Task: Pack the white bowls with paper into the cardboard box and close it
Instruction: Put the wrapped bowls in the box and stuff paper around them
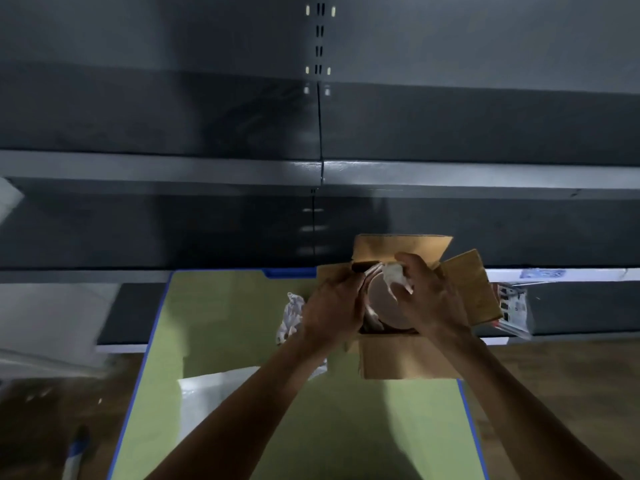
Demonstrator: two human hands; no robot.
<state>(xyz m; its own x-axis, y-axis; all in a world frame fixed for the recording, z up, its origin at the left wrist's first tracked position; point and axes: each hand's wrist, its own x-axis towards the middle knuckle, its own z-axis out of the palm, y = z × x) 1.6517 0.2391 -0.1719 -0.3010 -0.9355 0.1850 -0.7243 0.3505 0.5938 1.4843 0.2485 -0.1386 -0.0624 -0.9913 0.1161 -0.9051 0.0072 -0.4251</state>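
Both forearms stretched across the green mat (225, 323) toward its far right corner, where the left hand (332, 306) curled round the left rim of a white bowl (384, 303) and the right hand (433, 296) clutched crumpled paper (394, 277) against its upper edge. That bowl sat in the mouth of the cardboard box (408, 358) (flaps splayed outward). Another paper wad (291, 317) lay just left of the box, a flat white sheet (214, 400) nearer, dark shelving (450, 133) behind.
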